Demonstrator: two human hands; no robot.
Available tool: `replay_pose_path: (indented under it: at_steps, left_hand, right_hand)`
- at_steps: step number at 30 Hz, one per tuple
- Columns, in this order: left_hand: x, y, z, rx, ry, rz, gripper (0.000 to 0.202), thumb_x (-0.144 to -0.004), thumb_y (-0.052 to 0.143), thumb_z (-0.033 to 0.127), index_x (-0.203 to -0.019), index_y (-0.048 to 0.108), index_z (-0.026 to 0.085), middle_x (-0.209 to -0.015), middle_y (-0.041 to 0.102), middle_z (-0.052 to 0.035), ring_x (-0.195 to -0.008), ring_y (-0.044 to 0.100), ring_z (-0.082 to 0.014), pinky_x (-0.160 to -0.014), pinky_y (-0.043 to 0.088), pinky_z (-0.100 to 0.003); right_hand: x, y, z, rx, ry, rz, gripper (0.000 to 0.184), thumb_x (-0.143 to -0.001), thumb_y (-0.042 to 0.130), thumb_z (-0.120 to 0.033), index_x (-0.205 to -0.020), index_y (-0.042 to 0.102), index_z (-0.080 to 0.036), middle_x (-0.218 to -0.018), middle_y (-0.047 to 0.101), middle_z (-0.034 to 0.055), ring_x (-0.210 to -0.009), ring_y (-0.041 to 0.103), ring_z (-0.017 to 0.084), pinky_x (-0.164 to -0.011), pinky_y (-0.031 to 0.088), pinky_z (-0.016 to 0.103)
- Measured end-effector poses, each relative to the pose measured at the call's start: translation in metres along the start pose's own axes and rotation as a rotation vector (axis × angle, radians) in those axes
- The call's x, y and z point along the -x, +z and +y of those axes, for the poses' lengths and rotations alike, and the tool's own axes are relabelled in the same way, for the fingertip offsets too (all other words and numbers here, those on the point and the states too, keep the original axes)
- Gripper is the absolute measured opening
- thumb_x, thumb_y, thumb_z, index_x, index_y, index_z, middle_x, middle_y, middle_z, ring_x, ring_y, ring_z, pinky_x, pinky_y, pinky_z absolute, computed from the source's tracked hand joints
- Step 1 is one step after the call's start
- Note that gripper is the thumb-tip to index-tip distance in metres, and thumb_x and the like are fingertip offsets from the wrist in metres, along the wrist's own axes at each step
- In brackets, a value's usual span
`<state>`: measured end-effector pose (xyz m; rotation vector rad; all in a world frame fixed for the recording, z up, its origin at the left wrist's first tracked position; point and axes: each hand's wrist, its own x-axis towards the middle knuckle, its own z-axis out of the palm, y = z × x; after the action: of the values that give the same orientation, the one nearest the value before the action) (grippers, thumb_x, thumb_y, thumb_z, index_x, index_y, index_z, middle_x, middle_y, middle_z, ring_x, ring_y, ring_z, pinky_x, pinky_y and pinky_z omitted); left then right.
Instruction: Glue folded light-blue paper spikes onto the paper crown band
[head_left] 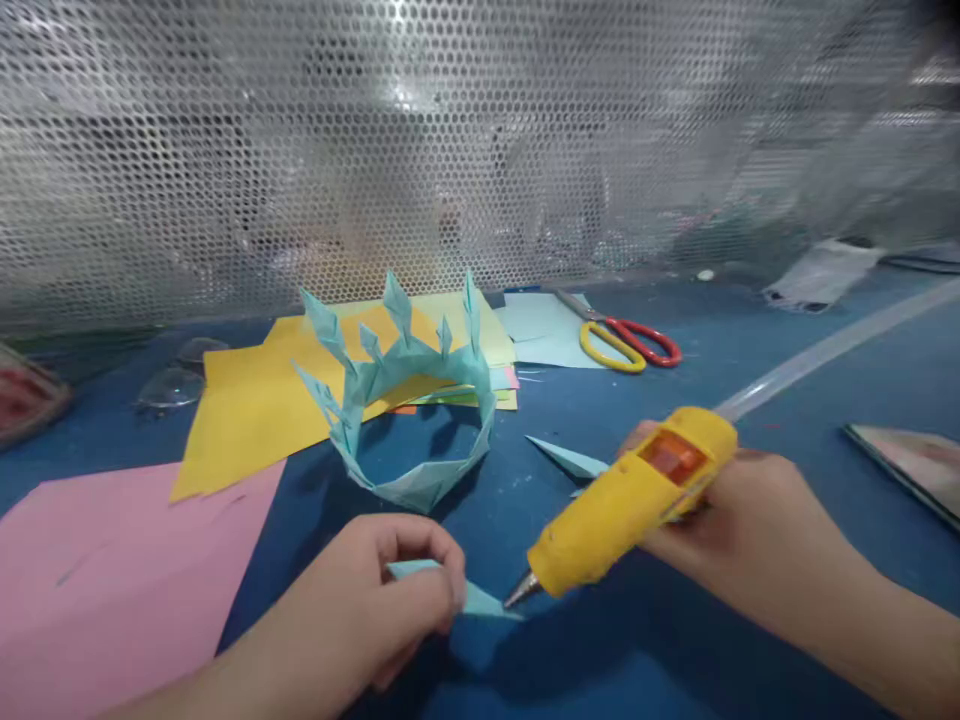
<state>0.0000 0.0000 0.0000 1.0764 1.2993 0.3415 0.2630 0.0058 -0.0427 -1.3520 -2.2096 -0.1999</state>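
Observation:
My left hand (405, 590) pinches a folded light-blue paper spike (484, 602), its thin point toward the right. In my right hand (739, 520) is a yellow glue gun (607, 520), tilted down to the left. The metal nozzle is at the spike's pointed end; I cannot tell whether glue has come out. Just beyond stands a light-blue paper crown (420, 485), a folded ring with several upright spikes. Another folded light-blue paper piece (566, 457) lies on the table, partly hidden behind the glue gun.
Yellow paper sheets (247, 410) lie behind the crown and a pink sheet (142, 560) at left. Scissors (630, 345) with red and yellow handles rest on pale blue paper (544, 330). A clear glue stick (832, 350) sticks out behind the gun. A perforated metal panel (450, 150) borders the back.

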Motion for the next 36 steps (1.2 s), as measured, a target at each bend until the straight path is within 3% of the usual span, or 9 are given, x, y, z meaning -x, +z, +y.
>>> replay_pose_path:
  at_steps: [6, 19, 26, 31, 36]
  left_hand:
    - [0.001, 0.002, 0.001, -0.026, 0.004, 0.0, 0.015, -0.057, 0.051, 0.035, -0.058, 0.052, 0.02, -0.048, 0.048, 0.0088, -0.033, 0.034, -0.002, -0.039, 0.018, -0.017]
    - [0.001, 0.0, 0.003, 0.004, 0.001, -0.004, 0.015, -0.057, 0.052, 0.035, -0.058, 0.053, 0.02, -0.047, 0.047, 0.0095, -0.034, 0.034, -0.0017, -0.039, 0.019, -0.016]
    - [0.0, -0.002, 0.001, 0.0, 0.012, -0.007, 0.015, -0.057, 0.052, 0.035, -0.058, 0.053, 0.02, -0.046, 0.047, 0.0093, -0.034, 0.035, -0.0018, -0.039, 0.019, -0.016]
    - [-0.001, -0.003, -0.001, 0.001, 0.01, -0.007, 0.015, -0.057, 0.051, 0.035, -0.058, 0.053, 0.02, -0.045, 0.045, 0.01, -0.033, 0.035, -0.0018, -0.039, 0.02, -0.016]
    - [-0.002, -0.002, -0.002, -0.014, 0.003, 0.0, 0.015, -0.056, 0.051, 0.035, -0.058, 0.052, 0.021, -0.046, 0.045, 0.0099, -0.033, 0.035, -0.0021, -0.038, 0.02, -0.016]
  right_hand:
    - [-0.006, -0.009, -0.003, -0.026, -0.002, -0.007, 0.026, -0.084, 0.05, -0.026, -0.059, 0.052, -0.022, -0.064, 0.065, 0.0006, -0.044, 0.057, 0.01, -0.045, 0.043, 0.021]
    - [-0.014, -0.016, -0.008, -0.037, -0.029, 0.038, 0.024, -0.082, 0.045, -0.024, -0.06, 0.051, -0.024, -0.053, 0.057, -0.0034, -0.04, 0.053, 0.01, -0.042, 0.039, 0.021]
    - [-0.012, -0.013, -0.004, -0.082, -0.023, 0.069, 0.019, -0.085, 0.049, -0.03, -0.067, 0.05, -0.026, -0.056, 0.059, -0.0044, -0.043, 0.056, 0.013, -0.042, 0.038, 0.025]
    - [-0.01, -0.018, 0.0, 0.072, -0.082, 0.078, 0.016, -0.09, 0.048, -0.037, -0.077, 0.049, -0.028, -0.051, 0.052, -0.0065, -0.04, 0.052, 0.015, -0.041, 0.032, 0.028]
    - [-0.007, -0.02, -0.005, 0.143, 0.043, 0.074, 0.026, -0.093, 0.045, -0.045, -0.073, 0.047, -0.028, -0.05, 0.052, -0.0063, -0.041, 0.051, 0.016, -0.044, 0.031, 0.031]
